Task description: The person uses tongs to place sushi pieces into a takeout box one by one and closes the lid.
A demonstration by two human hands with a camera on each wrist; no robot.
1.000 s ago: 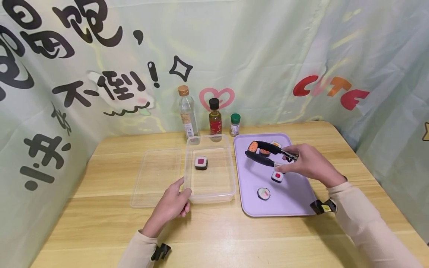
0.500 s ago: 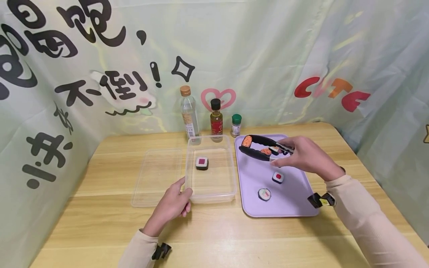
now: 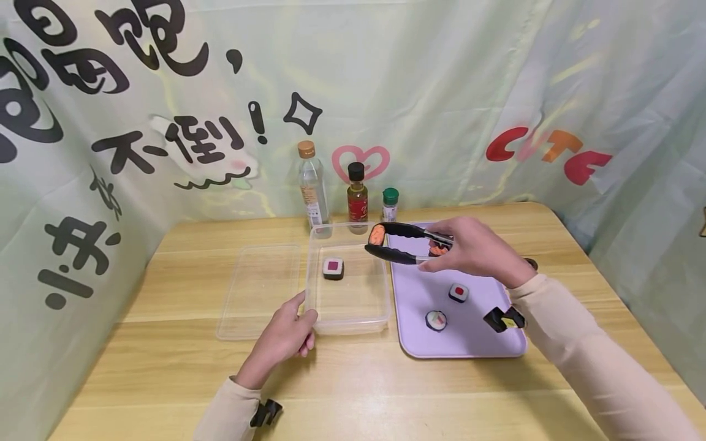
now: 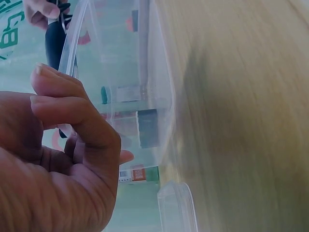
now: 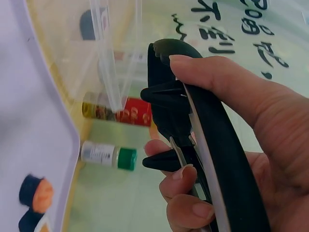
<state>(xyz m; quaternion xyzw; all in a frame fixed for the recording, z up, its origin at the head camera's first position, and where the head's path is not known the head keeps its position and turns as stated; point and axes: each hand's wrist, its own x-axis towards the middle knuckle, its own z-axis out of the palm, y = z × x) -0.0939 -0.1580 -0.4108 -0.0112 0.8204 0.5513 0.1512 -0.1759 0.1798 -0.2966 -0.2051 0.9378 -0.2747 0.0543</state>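
Note:
My right hand grips black-and-silver tongs, whose tips pinch an orange-topped sushi piece over the right rim of the clear plastic container. In the right wrist view, fingers and thumb press the tongs from both sides. At the container's near left corner, my left hand holds its edge, fingers curled in the left wrist view. One square sushi roll with a dark red centre lies inside. On the purple tray sit a red-centred roll, a round roll and an orange-topped piece partly behind the hand.
A clear lid lies flat left of the container. Behind it stand a tall clear bottle and a red-labelled bottle, with a green-capped shaker beside them. A printed cloth hangs along the table's back.
My right hand has moved left with the tongs and the orange-topped sushi, from above the tray to the container's rim. The left hand stays at the container.

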